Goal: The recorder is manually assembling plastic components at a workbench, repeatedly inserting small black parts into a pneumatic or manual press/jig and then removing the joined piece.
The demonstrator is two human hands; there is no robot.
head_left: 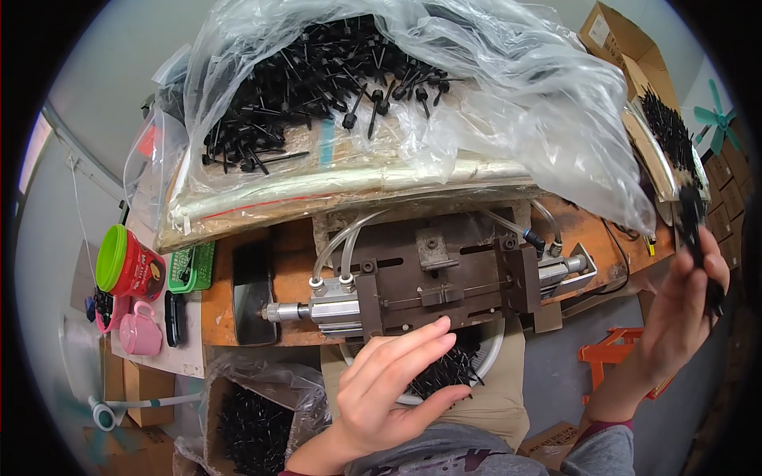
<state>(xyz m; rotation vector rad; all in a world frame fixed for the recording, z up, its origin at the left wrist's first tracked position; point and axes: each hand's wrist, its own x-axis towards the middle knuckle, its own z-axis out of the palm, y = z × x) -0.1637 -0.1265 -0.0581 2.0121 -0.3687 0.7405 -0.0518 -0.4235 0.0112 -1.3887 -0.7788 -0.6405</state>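
My left hand (389, 379) hovers at the front edge of a dark metal fixture (397, 278), fingers stretched out and thumb apart, with nothing in it. Under that hand a round white-rimmed container (495, 357) in my lap holds many thin black plastic pieces (452, 369). Out at the right, my right hand (675, 305) is closed round a bundle of black stick-like pieces (690, 226), which reaches toward an open cardboard box (665, 170) of similar pieces. Silver air cylinders (337, 309) with clear hoses flank the fixture.
Behind the fixture, a plastic-lined tray (381, 178) holds a heap of black knobbed rods (294, 87). On the left are a phone (252, 289), a green basket (202, 270), a pink cup (141, 329) and a red tub (147, 270). A lined carton (254, 428) stands below, an orange stool (607, 357) at right.
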